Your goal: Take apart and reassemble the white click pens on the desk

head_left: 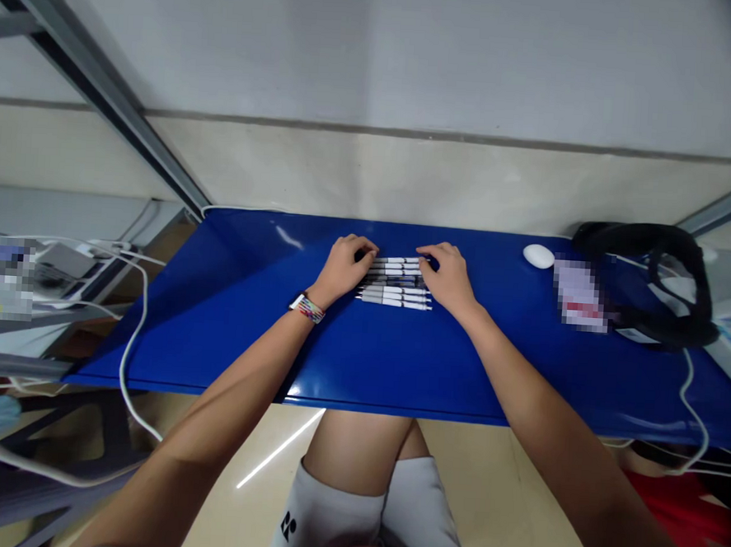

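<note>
Several white pens (pixel 395 296) with grey grips and dark bands lie side by side in a flat row on the blue table. Their tips point left. At the left end of the far pens, my left hand (pixel 343 265) has its thumb and forefinger curled in around the end. My right hand (pixel 450 275) mirrors it at the opposite end, finger and thumb bent against the far pens. Both hands hide the ends of those pens. The nearer pens lie untouched in front of them. A patterned band and a watch are on my left wrist.
On the right of the blue table (pixel 390 366) are a white computer mouse (pixel 538 256), a blurred pale packet (pixel 580 295) and a black strapped headset (pixel 678 326). White cables (pixel 135 334) hang at the left. A wall runs behind, with metal frame posts (pixel 145 124) at the sides.
</note>
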`<act>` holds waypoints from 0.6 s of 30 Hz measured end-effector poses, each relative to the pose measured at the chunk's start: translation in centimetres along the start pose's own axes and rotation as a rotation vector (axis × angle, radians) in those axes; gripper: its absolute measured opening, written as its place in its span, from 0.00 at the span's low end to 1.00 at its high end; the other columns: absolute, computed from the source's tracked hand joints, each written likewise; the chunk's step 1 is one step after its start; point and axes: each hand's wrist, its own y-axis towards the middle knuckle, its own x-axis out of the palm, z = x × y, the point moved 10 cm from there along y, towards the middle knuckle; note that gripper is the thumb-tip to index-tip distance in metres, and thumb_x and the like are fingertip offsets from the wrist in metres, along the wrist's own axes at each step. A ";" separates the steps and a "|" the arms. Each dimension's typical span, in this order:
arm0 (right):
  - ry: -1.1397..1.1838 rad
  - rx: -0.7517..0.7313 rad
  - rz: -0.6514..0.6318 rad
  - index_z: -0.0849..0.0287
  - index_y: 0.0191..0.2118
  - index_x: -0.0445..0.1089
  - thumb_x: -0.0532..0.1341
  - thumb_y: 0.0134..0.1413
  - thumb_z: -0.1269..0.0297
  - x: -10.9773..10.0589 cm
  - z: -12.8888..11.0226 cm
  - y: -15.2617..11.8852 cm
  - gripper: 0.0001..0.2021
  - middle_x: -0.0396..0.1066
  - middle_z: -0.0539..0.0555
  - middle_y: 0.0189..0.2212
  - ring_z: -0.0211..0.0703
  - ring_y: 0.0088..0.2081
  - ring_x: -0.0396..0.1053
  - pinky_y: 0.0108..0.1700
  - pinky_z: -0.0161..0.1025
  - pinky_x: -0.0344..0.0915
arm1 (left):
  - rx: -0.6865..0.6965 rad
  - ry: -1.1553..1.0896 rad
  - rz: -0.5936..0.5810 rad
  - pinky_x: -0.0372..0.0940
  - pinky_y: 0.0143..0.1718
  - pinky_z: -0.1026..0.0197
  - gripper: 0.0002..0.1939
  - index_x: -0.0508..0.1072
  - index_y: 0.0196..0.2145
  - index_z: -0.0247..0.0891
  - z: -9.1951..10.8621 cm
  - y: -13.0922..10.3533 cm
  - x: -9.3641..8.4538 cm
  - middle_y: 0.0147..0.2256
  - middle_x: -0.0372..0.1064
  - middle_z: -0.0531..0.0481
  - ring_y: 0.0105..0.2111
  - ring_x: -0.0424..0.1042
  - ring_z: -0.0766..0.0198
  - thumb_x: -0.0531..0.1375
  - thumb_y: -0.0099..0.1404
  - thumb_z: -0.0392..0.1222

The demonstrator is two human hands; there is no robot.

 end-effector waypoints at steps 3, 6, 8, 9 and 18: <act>0.149 0.065 0.074 0.53 0.53 0.82 0.61 0.68 0.60 -0.2 0.4 -0.2 0.15 0.78 0.62 0.53 0.59 0.56 0.75 0.63 0.59 0.69 | -0.066 -0.100 0.067 0.65 0.55 0.46 0.09 0.82 0.40 0.42 -0.3 -0.3 0.0 0.43 0.81 0.44 0.47 0.75 0.49 0.60 0.72 0.43; 0.249 0.133 0.108 0.50 0.55 0.81 0.61 0.69 0.57 0.3 0.7 -0.6 0.16 0.78 0.60 0.59 0.57 0.61 0.74 0.67 0.58 0.67 | -0.153 -0.219 0.138 0.65 0.56 0.48 0.11 0.81 0.41 0.42 -0.6 -0.7 0.3 0.45 0.80 0.44 0.49 0.75 0.50 0.59 0.75 0.46; 0.282 0.160 0.097 0.49 0.57 0.80 0.60 0.70 0.56 0.9 0.6 -0.8 0.17 0.76 0.59 0.63 0.57 0.66 0.70 0.70 0.59 0.63 | -0.196 -0.301 0.156 0.65 0.58 0.48 0.12 0.81 0.42 0.42 -0.7 -1.0 0.6 0.46 0.81 0.45 0.51 0.76 0.50 0.58 0.76 0.46; 0.299 0.170 0.090 0.49 0.57 0.80 0.61 0.70 0.55 1.1 0.6 -1.0 0.17 0.75 0.59 0.64 0.57 0.68 0.68 0.71 0.59 0.62 | -0.209 -0.338 0.159 0.65 0.59 0.49 0.11 0.81 0.42 0.42 -0.6 -1.1 0.8 0.46 0.81 0.45 0.52 0.76 0.50 0.58 0.76 0.46; 0.337 0.155 0.074 0.52 0.52 0.82 0.61 0.70 0.57 1.8 -0.6 -1.5 0.14 0.75 0.62 0.65 0.57 0.69 0.68 0.73 0.59 0.59 | -0.291 -0.538 0.164 0.65 0.61 0.51 0.11 0.80 0.40 0.41 -0.5 -1.4 1.8 0.47 0.81 0.46 0.53 0.76 0.52 0.57 0.75 0.43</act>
